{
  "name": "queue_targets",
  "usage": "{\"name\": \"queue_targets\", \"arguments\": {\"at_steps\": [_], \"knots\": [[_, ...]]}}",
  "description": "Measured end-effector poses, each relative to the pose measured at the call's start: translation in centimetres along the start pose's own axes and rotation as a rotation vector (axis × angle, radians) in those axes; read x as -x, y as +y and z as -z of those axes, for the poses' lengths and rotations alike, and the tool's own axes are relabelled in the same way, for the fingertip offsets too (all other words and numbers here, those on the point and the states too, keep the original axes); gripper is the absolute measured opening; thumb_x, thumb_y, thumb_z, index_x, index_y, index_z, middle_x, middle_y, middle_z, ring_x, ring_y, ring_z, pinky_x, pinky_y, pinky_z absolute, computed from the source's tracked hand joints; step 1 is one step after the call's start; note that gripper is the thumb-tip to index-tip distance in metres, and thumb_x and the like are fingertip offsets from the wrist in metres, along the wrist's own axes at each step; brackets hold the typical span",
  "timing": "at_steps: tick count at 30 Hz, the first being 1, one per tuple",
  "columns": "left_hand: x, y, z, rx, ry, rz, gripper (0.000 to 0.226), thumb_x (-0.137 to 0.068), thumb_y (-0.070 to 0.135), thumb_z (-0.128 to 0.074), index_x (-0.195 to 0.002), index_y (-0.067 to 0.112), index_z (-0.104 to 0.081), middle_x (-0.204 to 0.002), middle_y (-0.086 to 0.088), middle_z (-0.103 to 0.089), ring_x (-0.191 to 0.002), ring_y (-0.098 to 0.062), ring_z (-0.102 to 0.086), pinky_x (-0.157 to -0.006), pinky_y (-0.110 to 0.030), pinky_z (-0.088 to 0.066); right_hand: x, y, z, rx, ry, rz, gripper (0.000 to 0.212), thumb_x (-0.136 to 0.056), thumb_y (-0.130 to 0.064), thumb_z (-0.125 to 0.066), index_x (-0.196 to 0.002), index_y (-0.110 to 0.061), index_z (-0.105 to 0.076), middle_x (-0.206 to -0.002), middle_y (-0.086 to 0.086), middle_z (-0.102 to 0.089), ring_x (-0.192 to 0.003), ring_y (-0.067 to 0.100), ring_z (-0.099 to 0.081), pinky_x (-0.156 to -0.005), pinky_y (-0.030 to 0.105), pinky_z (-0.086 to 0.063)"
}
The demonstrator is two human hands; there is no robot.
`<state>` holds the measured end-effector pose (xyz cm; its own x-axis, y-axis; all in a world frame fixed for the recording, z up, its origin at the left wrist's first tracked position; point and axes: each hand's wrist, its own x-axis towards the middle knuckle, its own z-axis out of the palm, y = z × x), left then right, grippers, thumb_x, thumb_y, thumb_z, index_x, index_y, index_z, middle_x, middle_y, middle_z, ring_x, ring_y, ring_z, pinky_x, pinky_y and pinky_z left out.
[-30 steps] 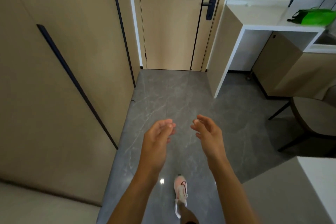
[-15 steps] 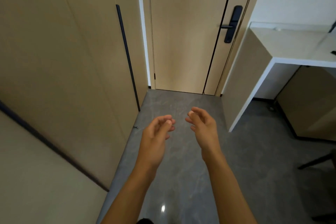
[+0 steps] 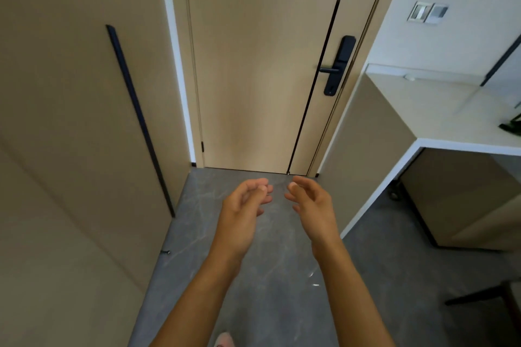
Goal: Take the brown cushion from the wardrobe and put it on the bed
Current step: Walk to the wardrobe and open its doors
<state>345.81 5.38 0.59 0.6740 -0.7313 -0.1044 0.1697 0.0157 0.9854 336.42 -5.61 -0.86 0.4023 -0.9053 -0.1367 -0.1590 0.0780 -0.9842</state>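
Observation:
The beige wardrobe [image 3: 70,121] fills the left side, its doors closed, with a long dark handle strip [image 3: 138,118] on the nearer-to-door panel. No brown cushion and no bed are in view. My left hand [image 3: 245,211] and my right hand [image 3: 313,205] are held out in front of me over the grey floor, fingers loosely curled and apart, holding nothing. Both hands are to the right of the wardrobe and do not touch it.
A closed beige room door [image 3: 262,65] with a black lock handle [image 3: 337,66] stands straight ahead. A desk [image 3: 439,110] with a white edge juts in on the right, a cabinet [image 3: 465,200] under it. A dark chair leg [image 3: 479,298] shows at lower right.
The view has tilted up and moved closer to the door. My hands have stayed together in front of me, empty. The wardrobe handle strip is now nearer.

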Motion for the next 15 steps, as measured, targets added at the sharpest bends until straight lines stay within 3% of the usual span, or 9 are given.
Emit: {"name": "queue_targets", "arguments": {"at_steps": [4, 7, 15], "knots": [[-7.9, 1.7, -0.9, -0.024, -0.036, -0.01, 0.023, -0.106, 0.02, -0.051, -0.117, 0.017, -0.07, -0.112, 0.003, -0.077, -0.101, -0.008, -0.073, -0.096, -0.032, -0.054, -7.1, -1.2, -1.5, -0.008, 0.034, 0.006, 0.027, -0.1, -0.026, -0.063, -0.125, -0.017, -0.067, -0.114, 0.002, -0.074, -0.105, 0.014, -0.073, -0.102, 0.038, -0.053], [-12.0, 1.8, -0.1, -0.031, -0.028, -0.012, 0.022, -0.105, 0.022, -0.052, -0.116, 0.019, -0.071, -0.11, 0.004, -0.078, -0.102, -0.008, -0.073, -0.095, -0.03, -0.055, -11.6, -1.3, -3.7, -0.01, 0.031, -0.022, 0.027, -0.1, -0.025, -0.063, -0.125, -0.015, -0.067, -0.106, 0.003, -0.076, -0.105, 0.018, -0.073, -0.106, 0.046, -0.051], [-25.1, 1.7, 3.7, -0.007, 0.207, 0.029, 0.023, -0.105, 0.024, -0.052, -0.118, 0.019, -0.071, -0.112, 0.002, -0.078, -0.107, -0.015, -0.072, -0.095, -0.03, -0.056, -25.3, -2.8, -12.5, 0.01, -0.167, -0.029, 0.028, -0.1, -0.027, -0.062, -0.127, -0.017, -0.066, -0.105, -0.001, -0.074, -0.106, 0.017, -0.071, -0.106, 0.045, -0.051]]}}
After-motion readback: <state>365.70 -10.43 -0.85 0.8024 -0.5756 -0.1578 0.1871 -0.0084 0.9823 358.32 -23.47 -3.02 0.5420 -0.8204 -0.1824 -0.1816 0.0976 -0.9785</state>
